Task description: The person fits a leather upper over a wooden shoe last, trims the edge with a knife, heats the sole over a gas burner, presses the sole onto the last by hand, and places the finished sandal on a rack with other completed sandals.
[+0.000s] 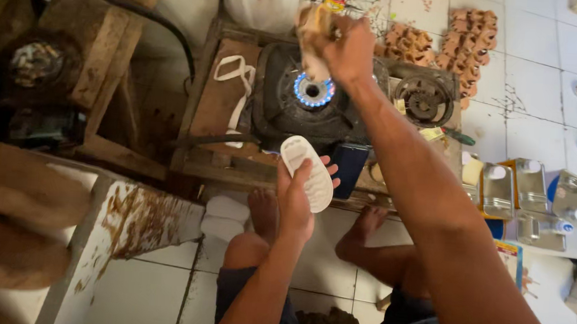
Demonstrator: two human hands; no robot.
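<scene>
My left hand [296, 193] grips a small white ribbed shoe sole [308, 171], held upright just in front of a black gas stove [282, 107]. The stove's burner [312, 90] shows a ring of blue flame. My right hand [350, 51] reaches over the stove and holds a beige, tan shoe upper [313, 38] right above the flame. Both my forearms stretch forward from the bottom of the view, over my bare knees and feet [265, 211].
The stove sits on a low wooden bench [215, 103] with a white strap [237, 77] and a second burner [425, 100]. Rows of tan soles [470, 32] lie on the white tiled floor. Metal cans [526, 199] stand at the right. A stained white table [129, 218] is at the left.
</scene>
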